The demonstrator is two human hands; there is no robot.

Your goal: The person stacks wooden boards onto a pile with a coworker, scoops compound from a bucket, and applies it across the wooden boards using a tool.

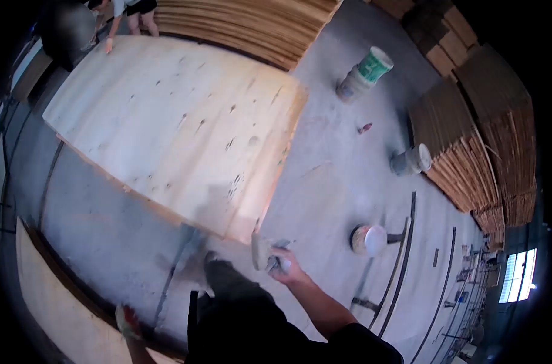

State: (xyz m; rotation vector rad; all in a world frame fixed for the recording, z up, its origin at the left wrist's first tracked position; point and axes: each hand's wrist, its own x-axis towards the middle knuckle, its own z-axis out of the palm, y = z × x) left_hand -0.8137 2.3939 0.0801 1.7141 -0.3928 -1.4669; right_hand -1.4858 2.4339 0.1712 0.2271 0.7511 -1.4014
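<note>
In the head view, my right hand is closed around a grey tool with a flat blade, near the lower right corner of a large pale wood sheet. Dark knots and small holes mark the sheet. At the lower left, my left hand, with something red and whitish on it, is beside the edge of another wood sheet. Its fingers are too blurred to make out. A co-worker's hand touches the far left edge of the large sheet.
Stacked boards lie behind the sheet, and more stacks stand at the right. On the floor are a green and white bucket, a grey bucket, a round tub, a small red item and long dark bars.
</note>
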